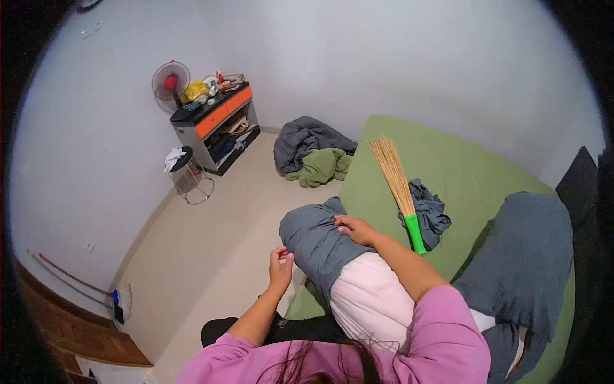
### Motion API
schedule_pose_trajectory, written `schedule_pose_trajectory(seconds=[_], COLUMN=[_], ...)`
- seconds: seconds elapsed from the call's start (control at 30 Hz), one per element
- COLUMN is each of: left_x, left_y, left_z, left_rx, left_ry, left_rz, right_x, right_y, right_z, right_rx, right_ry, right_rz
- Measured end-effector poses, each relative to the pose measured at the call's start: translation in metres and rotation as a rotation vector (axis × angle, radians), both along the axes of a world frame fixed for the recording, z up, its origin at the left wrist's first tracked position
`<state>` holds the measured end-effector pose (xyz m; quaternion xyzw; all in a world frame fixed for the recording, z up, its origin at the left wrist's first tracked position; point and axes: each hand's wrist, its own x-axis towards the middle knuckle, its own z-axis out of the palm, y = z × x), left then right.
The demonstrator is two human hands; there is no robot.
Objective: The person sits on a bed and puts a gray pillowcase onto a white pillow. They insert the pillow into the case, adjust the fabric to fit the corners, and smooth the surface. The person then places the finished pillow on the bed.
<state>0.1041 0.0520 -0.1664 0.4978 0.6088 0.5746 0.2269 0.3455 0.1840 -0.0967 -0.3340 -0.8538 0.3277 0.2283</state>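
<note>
through the head camera i have the right hand (pixel 355 232) lying on top of a grey pillowcase (pixel 313 242), its fingers bent and a little parted; from this far off i can't tell whether they pinch the cloth or only press on it. the left hand (pixel 281 265) is half curled just beside the case's left edge, thumb close to the fingers (whether it touches the fabric or has a fold of it, i can't make out from here). the white pillow (pixel 371 297) lies slantwise in front of the pink sleeves (pixel 441 326), its far part inside the case and its near part bare, along the edge of the green bed (pixel 476 163).

beyond the right hand, i see a stick broom (pixel 395 176) on the sheet, bristles pointing away, its green handle close to a crumpled grey cloth (pixel 430 214). to the right, another grey-covered pillow (pixel 527 256) rests on the bed. on the floor past the bed's left side i get a heap of dark grey bedding (pixel 306 137) with a green cloth (pixel 323 168) against it. farther back, a fan (pixel 171 83) stands on a low cabinet (pixel 224 114) with orange drawers.
</note>
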Motion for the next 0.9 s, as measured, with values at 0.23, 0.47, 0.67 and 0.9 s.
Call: schedule_pose_trajectory(seconds=[0.23,0.47,0.67,0.9], left_x=[0.010,0.045,-0.035,-0.046], left_y=[0.012,-0.019,0.016,0.094], left_z=[0.040,0.072,0.074,0.072], left_rx=[0.043,-0.190,0.167,-0.301], left_ry=[0.231,0.183,0.545,-0.529], left_rz=[-0.031,-0.609,-0.645,-0.381], right_x=[0.000,0.013,0.010,0.041], right_y=[-0.004,0.005,-0.037,-0.088], right_z=[0.003,-0.011,0.068,0.141], right_rx=[-0.181,0.032,0.267,0.173], right_ry=[0.113,-0.223,-0.045,-0.214], right_rz=[-0.066,-0.195,-0.056,0.404])
